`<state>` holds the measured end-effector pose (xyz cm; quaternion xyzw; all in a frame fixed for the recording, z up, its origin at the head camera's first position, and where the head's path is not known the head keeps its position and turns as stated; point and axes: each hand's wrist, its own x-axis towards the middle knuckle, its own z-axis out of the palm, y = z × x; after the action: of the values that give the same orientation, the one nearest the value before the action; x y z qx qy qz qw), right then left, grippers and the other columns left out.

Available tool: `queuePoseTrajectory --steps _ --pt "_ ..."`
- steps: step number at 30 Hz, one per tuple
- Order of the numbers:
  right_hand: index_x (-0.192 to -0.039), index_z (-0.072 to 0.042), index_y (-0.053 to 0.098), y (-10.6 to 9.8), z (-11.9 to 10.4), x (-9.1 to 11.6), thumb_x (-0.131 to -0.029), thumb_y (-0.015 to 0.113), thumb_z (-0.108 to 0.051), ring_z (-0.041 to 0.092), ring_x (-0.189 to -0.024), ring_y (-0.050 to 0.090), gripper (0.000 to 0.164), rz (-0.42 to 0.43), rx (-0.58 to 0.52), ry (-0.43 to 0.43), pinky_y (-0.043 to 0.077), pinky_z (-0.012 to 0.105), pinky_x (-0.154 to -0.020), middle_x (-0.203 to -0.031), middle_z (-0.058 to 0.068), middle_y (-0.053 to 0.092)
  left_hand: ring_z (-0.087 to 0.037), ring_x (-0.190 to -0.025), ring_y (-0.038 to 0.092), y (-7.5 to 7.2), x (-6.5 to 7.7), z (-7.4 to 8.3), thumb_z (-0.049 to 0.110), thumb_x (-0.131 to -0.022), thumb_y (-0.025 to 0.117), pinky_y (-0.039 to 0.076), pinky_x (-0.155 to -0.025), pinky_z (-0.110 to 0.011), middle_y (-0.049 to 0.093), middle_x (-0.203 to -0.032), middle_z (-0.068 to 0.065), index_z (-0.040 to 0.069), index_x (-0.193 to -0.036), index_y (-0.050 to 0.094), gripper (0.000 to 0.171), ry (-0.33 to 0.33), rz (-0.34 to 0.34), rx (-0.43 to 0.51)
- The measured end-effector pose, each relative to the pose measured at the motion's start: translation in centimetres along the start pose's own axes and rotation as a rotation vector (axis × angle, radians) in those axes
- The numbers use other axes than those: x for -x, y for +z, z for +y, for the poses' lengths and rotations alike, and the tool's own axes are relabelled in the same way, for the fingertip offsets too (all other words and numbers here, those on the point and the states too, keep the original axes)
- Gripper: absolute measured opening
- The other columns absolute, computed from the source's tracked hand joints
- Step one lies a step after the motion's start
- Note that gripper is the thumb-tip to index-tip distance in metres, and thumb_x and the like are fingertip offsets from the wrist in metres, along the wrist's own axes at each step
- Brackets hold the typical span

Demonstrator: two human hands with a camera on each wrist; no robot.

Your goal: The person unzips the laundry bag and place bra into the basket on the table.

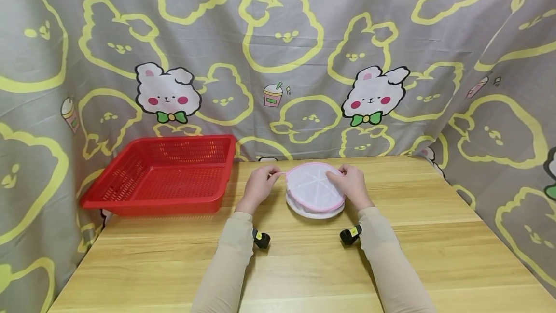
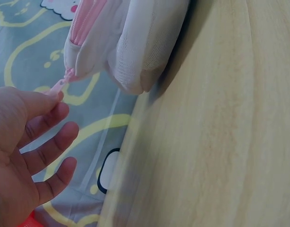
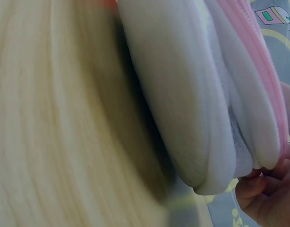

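Note:
A round white mesh laundry bag (image 1: 313, 188) with pink zipper trim rests toward the back of the table, its lid side facing up. At the left end of the zipper, my left hand (image 1: 259, 186) pinches the small pink zipper pull (image 2: 58, 87) between thumb and index finger; the other fingers are spread. My right hand (image 1: 353, 185) grips the bag's right rim, with the thumb on top of the mesh. In the right wrist view, the fingers (image 3: 252, 187) curl under the zippered edge. Soft layered sides bulge below the zipper (image 3: 258, 42).
A red perforated plastic basket (image 1: 152, 206) stands to the left of the bag. The wooden table (image 1: 304, 274) runs back to a grey patterned curtain (image 1: 295, 129) with cartoon rabbits. Black wrist cameras (image 1: 261, 239) are strapped over both beige sleeves (image 1: 232, 250).

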<state>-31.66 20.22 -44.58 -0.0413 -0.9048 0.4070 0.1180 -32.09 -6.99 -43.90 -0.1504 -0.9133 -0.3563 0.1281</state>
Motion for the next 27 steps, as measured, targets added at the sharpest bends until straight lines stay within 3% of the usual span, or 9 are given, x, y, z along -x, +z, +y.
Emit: queuePoseTrajectory --steps 27 --pt "-0.092 -0.003 0.063 -0.18 0.34 0.02 -0.085 0.069 -0.041 0.024 -0.080 0.056 0.039 0.066 0.001 0.037 0.046 0.023 -0.062 -0.086 0.013 0.062 -0.016 -0.081 0.063 -0.08 0.16 0.51 0.022 -0.095 0.063 0.052 -0.076 -0.033 0.072 -0.094 -0.001 0.014 -0.097 0.071 0.011 0.023 0.009 0.018"
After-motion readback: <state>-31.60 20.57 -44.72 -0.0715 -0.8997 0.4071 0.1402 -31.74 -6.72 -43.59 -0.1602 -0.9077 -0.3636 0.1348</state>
